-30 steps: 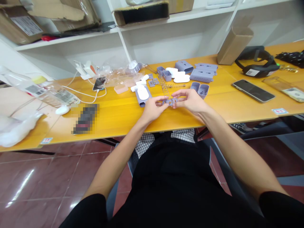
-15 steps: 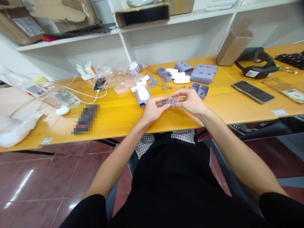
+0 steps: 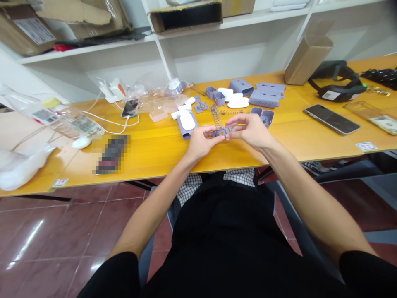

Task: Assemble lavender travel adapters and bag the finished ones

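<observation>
"Look at this: left hand (image 3: 201, 141) and right hand (image 3: 252, 131) pinch one flat purple plate (image 3: 222, 132) between them, over the surface (image 3: 149, 151), near the middle!"

"Traffic beyond: one coiled wire spring (image 3: 216, 116) rises just behind, a second spring (image 3: 232, 112) lies flat. Four hollow cups (image 3: 267, 117), two far, two partly hidden by the right hand. Left, a white oval (image 3: 187, 120) on a purple box (image 3: 186, 135)!"

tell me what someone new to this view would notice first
The eye would likely fall first on the middle of the yellow table, where the left hand pinches a small purple-grey part, the right hand is at its other end, and a coiled spring shows just beyond. Next might come the black headset on the right, behind a phone.
</observation>
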The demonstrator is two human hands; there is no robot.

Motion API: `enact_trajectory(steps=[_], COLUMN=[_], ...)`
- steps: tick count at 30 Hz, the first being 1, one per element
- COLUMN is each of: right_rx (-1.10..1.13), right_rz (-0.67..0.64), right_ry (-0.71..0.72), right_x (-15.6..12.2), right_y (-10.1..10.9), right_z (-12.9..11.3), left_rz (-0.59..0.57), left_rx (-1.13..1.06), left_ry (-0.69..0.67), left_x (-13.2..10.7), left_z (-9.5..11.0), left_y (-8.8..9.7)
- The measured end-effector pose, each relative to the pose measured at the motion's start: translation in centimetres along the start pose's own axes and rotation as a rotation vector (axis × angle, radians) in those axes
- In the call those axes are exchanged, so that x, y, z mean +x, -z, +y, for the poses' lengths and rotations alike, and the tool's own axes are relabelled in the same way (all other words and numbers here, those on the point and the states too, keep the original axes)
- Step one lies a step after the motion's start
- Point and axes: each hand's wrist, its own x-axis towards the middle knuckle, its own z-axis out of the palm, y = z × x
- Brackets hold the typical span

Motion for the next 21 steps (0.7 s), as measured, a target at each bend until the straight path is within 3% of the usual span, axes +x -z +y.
enact_trajectory(steps=[4, 21], right_rx=[-0.031, 0.011], right_rz=[0.008, -0.113], right_ry=[-0.016, -0.119], right_x=[-0.1, -0.1], right_y=[0.2, 1.7], right_z=[-0.2, -0.5], left_rz=[0.006, -0.137], left_rx=[0.088, 0.151], left_ry=[-0.081, -0.097], left_x=[0.1, 0.0], left_z=[-0.3, 0.3], left_y=[0.1, 0.3])
